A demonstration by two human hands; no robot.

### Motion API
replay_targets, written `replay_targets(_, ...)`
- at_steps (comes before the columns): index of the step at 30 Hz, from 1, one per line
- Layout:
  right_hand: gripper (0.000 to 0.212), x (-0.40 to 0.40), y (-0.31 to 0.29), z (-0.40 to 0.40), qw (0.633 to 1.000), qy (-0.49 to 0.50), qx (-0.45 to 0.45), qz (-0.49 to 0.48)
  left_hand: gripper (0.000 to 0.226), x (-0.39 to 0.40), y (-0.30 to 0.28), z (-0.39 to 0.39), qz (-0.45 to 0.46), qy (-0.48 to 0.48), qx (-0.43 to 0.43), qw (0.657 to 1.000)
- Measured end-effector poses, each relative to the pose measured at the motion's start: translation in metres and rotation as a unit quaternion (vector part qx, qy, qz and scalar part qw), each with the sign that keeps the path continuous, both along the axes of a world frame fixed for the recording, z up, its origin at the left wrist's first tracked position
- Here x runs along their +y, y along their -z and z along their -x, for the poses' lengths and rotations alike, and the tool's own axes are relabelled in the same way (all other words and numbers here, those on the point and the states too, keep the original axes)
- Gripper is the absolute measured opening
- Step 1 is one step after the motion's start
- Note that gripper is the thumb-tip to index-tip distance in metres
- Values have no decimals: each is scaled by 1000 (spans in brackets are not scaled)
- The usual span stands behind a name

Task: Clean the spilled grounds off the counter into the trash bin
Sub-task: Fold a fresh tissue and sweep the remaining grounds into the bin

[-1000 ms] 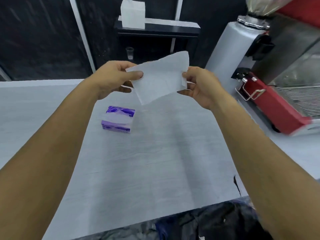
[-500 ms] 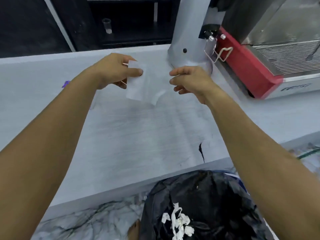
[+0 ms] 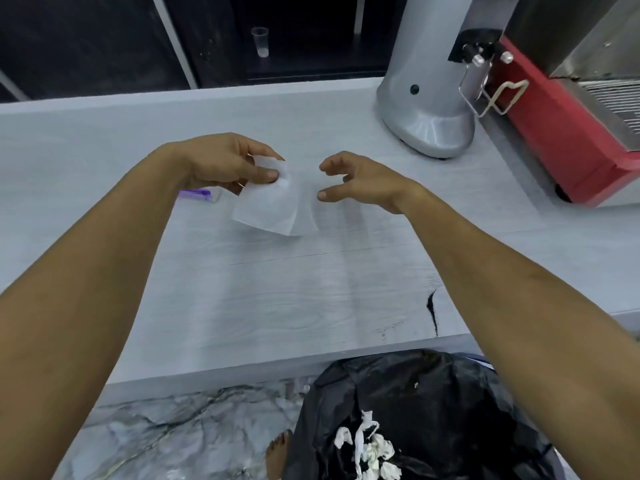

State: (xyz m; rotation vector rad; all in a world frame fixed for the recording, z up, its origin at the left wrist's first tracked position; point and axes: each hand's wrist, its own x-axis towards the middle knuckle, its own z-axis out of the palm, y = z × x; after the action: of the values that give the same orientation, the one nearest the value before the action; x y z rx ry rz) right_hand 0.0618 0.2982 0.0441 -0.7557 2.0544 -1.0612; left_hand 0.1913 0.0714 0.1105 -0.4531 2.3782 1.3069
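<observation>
Spanning the whole width, the pale wood-grain counter (image 3: 277,299) carries a red espresso machine (image 3: 568,140) at far right and a silver coffee grinder (image 3: 427,98) just beside it. Below the counter's near edge stands the trash bin (image 3: 433,393), lined with a black bag and holding crumpled white tissues (image 3: 370,452). Both bare forearms reach forward over the counter. The left hand (image 3: 221,164) pinches the top corner of a white tissue (image 3: 273,209) between thumb and fingers, and the sheet hangs down toward the surface. The right hand (image 3: 360,183) hovers just beside the tissue, fingers curled and spread, gripping nothing. A dark streak of grounds (image 3: 432,311) lies near the counter's front edge, above the bin. A purple tissue pack (image 3: 197,195) peeks from behind the left wrist.
</observation>
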Motion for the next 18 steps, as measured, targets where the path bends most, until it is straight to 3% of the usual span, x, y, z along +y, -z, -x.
replay_targets(2, 84, -7, 1, 0, 1000, -23, -16, 7, 26, -4, 4, -7, -37, 16, 1, 999)
replay_targets(4, 91, -20, 1, -3, 998, -61, -25, -4, 26, -8, 5, -12, -68, 19, 13, 997)
replay_targets(8, 67, -44, 8, -9, 996, -86, -23, 3, 27, -30, 13, -16, -77, 3, 0, 997)
replay_targets(13, 32, -50, 7, -8, 993, -11, -92, 78, 25, -50, 37, -26, -79, -50, -20, 995)
replay_targets(16, 36, -48, 9, -6, 994, 13, -90, 68, 23, -54, 51, -30, -64, -107, 11, 992)
replay_targets(18, 49, -50, 12, -7, 999, 6, -29, 23, 23, -54, 56, -31, -56, -102, 7, 993)
